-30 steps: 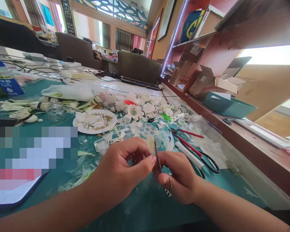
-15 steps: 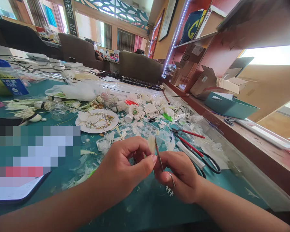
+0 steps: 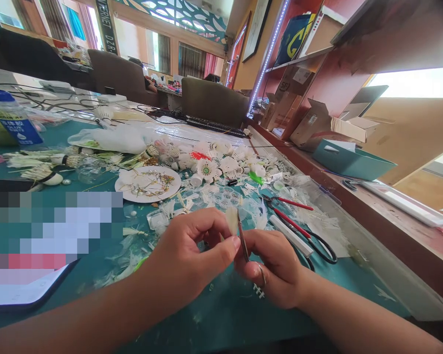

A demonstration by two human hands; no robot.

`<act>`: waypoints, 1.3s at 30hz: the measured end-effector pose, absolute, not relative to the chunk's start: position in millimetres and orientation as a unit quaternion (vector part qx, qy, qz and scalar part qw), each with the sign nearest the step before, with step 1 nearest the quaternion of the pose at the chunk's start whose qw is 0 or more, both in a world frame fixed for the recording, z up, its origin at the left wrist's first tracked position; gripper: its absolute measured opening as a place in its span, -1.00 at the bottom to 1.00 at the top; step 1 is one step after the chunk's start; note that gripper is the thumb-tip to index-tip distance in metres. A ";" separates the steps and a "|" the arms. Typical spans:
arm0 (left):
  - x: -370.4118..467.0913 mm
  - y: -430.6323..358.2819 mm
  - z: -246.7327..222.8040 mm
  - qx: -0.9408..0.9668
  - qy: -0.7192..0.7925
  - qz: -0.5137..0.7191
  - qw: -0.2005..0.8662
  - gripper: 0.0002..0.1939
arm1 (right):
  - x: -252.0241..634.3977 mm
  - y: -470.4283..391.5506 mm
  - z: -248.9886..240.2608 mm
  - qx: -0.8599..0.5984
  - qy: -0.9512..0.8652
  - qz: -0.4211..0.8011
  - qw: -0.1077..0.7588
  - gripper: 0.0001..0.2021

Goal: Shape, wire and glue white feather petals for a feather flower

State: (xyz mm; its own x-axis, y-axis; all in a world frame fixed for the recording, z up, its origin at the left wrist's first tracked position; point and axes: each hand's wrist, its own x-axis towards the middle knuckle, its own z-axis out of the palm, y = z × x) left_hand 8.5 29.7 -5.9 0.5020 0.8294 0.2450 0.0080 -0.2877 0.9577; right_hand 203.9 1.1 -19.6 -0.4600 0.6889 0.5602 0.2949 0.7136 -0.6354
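Note:
Near the middle of the green table, my left hand [image 3: 199, 248] pinches a small pale feather piece [image 3: 232, 219] between thumb and fingers. My right hand [image 3: 271, 265] is closed on small scissors [image 3: 242, 238], their narrow blades pointing up along the right edge of the feather piece. A finger loop and a small white charm show below my right thumb. The fingertips of both hands nearly meet. Behind them lie shuttlecocks [image 3: 207, 169], loose feathers and clear plastic pieces.
A white plate [image 3: 147, 184] holds thin gold-coloured bits. Red-handled pliers [image 3: 291, 223] and a white bar lie right of my hands. At the left are a blurred phone [image 3: 40, 287] and a blue-capped glue bottle [image 3: 20, 125]. Shelves with boxes stand at the right.

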 end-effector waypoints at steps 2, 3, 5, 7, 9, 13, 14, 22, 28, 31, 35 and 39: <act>8.6 29.9 -5.8 0.697 0.300 0.397 0.516 -0.80 | 204.0 1.1 -19.7 -0.298 -0.823 0.228 0.426 -0.55; 8.7 29.9 -5.9 0.697 0.300 0.397 0.517 -0.80 | 204.1 1.0 -19.6 -0.297 -0.824 0.227 0.426 -0.55; 8.9 29.9 -6.0 0.696 0.299 0.397 0.518 -0.80 | 204.5 0.8 -19.5 -0.298 -0.824 0.226 0.425 -0.56; 9.2 29.8 -5.9 0.696 0.300 0.396 0.518 -0.80 | 204.9 0.6 -19.3 -0.299 -0.824 0.228 0.424 -0.56; 9.4 29.7 -5.6 0.697 0.303 0.395 0.517 -0.80 | 204.9 0.2 -19.1 -0.301 -0.823 0.231 0.422 -0.55; 9.2 29.5 -5.4 0.691 0.306 0.396 0.521 -0.80 | 203.6 -0.4 -18.7 -0.306 -0.822 0.235 0.420 -0.53; 9.0 29.4 -5.4 0.691 0.305 0.396 0.522 -0.80 | 203.2 -0.5 -18.5 -0.308 -0.820 0.235 0.421 -0.53; 7.7 29.0 -2.9 0.695 0.307 0.394 0.517 -0.79 | 203.6 -0.5 -19.2 -0.311 -0.814 0.243 0.426 -0.53; 7.5 28.5 -2.6 0.693 0.299 0.392 0.525 -0.79 | 202.1 0.4 -19.7 -0.312 -0.812 0.245 0.428 -0.52; 7.0 28.0 -3.1 0.694 0.297 0.392 0.525 -0.79 | 202.1 0.6 -19.0 -0.312 -0.815 0.241 0.425 -0.54; 6.7 27.6 -3.6 0.694 0.298 0.393 0.524 -0.79 | 203.2 0.5 -18.5 -0.309 -0.820 0.231 0.421 -0.54; 7.1 28.1 -3.6 0.693 0.302 0.385 0.529 -0.80 | 203.8 0.6 -18.6 -0.306 -0.823 0.231 0.420 -0.54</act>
